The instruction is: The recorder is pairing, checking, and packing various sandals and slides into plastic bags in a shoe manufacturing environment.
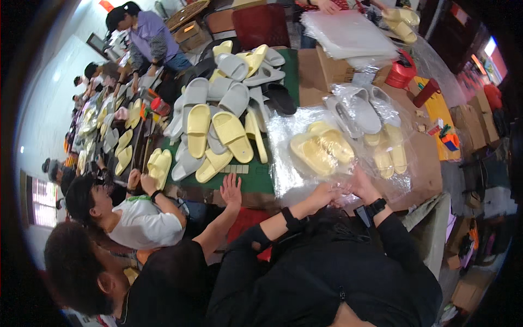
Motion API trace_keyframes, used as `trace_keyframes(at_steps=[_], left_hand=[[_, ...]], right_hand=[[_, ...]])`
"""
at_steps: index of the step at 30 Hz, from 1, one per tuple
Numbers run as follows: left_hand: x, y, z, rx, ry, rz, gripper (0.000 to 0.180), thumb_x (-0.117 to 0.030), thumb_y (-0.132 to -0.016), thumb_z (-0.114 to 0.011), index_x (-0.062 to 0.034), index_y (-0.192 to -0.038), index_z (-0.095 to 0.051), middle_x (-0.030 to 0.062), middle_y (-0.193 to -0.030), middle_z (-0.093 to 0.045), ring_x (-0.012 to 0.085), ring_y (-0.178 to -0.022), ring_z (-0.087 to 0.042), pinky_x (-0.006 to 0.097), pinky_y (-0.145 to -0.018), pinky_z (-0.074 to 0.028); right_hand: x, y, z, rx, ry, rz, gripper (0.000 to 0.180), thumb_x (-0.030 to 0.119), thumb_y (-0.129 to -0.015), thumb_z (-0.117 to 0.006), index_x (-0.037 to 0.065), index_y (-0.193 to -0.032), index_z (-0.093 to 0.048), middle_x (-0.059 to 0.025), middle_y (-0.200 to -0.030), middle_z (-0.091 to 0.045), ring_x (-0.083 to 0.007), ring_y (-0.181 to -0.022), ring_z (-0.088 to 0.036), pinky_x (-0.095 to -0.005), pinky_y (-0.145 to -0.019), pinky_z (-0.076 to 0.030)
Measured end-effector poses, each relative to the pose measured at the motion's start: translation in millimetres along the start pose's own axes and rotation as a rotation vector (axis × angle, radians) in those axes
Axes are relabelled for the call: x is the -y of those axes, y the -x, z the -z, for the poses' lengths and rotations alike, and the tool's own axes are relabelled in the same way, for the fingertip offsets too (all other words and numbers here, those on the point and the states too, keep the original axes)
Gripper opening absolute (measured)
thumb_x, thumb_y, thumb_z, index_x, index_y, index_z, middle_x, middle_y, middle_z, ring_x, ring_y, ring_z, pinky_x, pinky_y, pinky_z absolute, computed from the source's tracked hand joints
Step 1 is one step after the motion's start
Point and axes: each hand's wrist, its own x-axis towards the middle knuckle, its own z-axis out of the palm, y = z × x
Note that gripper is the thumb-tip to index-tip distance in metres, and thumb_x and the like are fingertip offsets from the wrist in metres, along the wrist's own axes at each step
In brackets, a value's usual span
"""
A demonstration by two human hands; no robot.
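Brown table (pixel 427 163): bagged yellow slippers (pixel 322 147), loose slipper pile (pixel 223 117).

The left hand (pixel 322 194) and right hand (pixel 360 184) meet at the edge of a clear plastic bag (pixel 305 163), their fingertips blurred and partly lost behind its glare; whether they grip it cannot be told. The yellow slippers (pixel 322 147) inside look hazy through the film. Far workers along the long table (pixel 103 125) are too small to make out
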Motion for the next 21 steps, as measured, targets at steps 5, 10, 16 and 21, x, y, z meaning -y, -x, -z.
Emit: trace_keyframes(at_steps=[5,10,16,21], left_hand=[[21,3,7,0.167,-0.333,0.046,0.026,-0.007,-0.090,-0.044,-0.0008,-0.114,-0.052,0.0080,-0.101,-0.060,0.0129,-0.072,-0.058,0.024,-0.063,-0.047],[12,13,2,0.081,-0.303,-0.028,0.029,-0.007,-0.089,-0.044,-0.0050,-0.117,-0.053,0.0038,-0.089,-0.060,0.0089,-0.074,-0.056,0.022,-0.067,-0.046],[0,11,5,0.000,-0.223,-0.059,0.038,-0.004,-0.087,-0.046,-0.0028,-0.124,-0.043,0.0086,-0.113,-0.054,0.0137,-0.083,-0.058,0.024,-0.069,-0.046],[0,3,1,-0.182,-0.076,-0.208,0.059,-0.003,-0.084,-0.050,-0.0044,-0.133,-0.019,0.0131,-0.125,-0.043,0.0171,-0.085,-0.057,0.026,-0.073,-0.047]], right_hand=[[-25,-16,-8,-0.021,0.308,0.057,0.044,0.019,-0.085,-0.053,0.006,-0.124,-0.036,-0.0140,-0.101,-0.054,-0.0264,-0.087,-0.059,-0.0349,-0.065,-0.052],[-10,2,-80,-0.128,0.559,0.270,0.042,0.010,-0.083,-0.052,0.002,-0.122,-0.039,-0.0130,-0.103,-0.052,-0.0225,-0.081,-0.059,-0.0305,-0.064,-0.052],[21,-35,-87,0.023,0.648,0.446,0.034,0.019,-0.090,-0.039,0.001,-0.119,-0.043,-0.0133,-0.114,-0.048,-0.0213,-0.092,-0.055,-0.0317,-0.062,-0.052],[55,-45,-161,0.035,0.629,0.420,0.031,0.023,-0.092,-0.036,0.003,-0.114,-0.046,-0.0102,-0.112,-0.051,-0.0220,-0.073,-0.058,-0.0309,-0.060,-0.052]])
